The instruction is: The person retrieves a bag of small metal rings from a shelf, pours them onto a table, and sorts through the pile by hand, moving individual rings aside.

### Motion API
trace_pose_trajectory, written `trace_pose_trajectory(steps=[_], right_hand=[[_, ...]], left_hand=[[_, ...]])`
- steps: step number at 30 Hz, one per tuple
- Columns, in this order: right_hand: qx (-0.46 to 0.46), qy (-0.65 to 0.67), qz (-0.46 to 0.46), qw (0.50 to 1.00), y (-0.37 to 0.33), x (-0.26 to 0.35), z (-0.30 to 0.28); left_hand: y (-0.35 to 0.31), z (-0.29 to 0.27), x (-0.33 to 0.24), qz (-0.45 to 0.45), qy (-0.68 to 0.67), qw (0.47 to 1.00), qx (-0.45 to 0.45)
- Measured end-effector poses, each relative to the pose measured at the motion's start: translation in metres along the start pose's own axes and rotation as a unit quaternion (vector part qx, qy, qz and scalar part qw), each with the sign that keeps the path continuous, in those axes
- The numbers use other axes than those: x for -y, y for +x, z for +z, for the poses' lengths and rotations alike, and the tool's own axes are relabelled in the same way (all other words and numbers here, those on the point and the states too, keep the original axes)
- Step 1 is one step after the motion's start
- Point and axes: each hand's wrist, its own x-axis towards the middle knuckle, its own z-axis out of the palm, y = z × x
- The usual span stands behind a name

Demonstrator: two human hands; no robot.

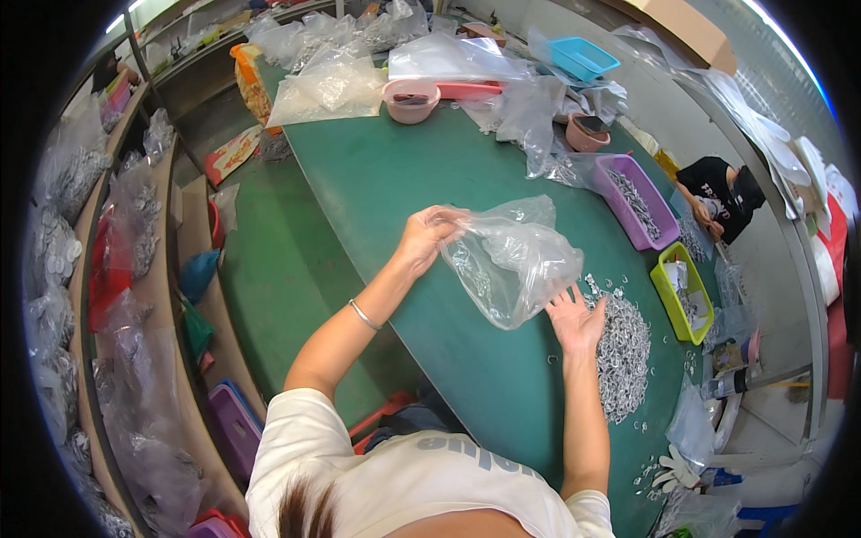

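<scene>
A clear plastic bag point(516, 260) hangs above the green table point(359, 179), crumpled and seemingly without contents. My left hand point(429, 238) is closed on the bag's upper left edge, a bangle round that wrist. At the bag's lower right corner is my right hand point(575, 319), palm up with fingers spread; whether its fingertips touch the plastic I cannot tell. Beside and partly behind this hand lies a heap of small silver metal rings point(622, 354), with a few loose ones scattered around it.
A purple bin point(639, 202) and a lime-green bin point(682, 291) hold metal pieces on the right. Pink bowls point(410, 103), plastic bags and a blue basket point(583, 57) line the far end. Another person point(725, 199) sits across the table. Shelves point(170, 269) with filled bags stand left.
</scene>
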Motion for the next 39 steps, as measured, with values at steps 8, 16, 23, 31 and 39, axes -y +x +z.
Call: trace_pose_trajectory(steps=[8,16,23,31,39], right_hand=[[-0.071,-0.368,-0.047,0.926,0.046,-0.028,-0.009],[-0.112,-0.59,-0.125,0.79,0.054,-0.047,-0.021],[-0.08,-0.666,-0.183,0.719,0.054,-0.058,-0.005],[0.227,-0.732,-0.215,0.605,0.062,-0.113,0.055],[0.144,-0.766,-0.124,0.614,0.002,-0.093,0.033]], left_hand=[[-0.002,-0.048,0.018,0.067,0.19,0.98,-0.005],[-0.009,-0.091,0.014,0.037,0.116,0.988,-0.1],[-0.004,-0.097,-0.015,-0.128,-0.027,0.985,-0.113],[-0.001,-0.027,0.004,-0.101,0.198,0.968,0.115],[0.046,-0.147,-0.076,0.225,0.33,0.875,-0.274]])
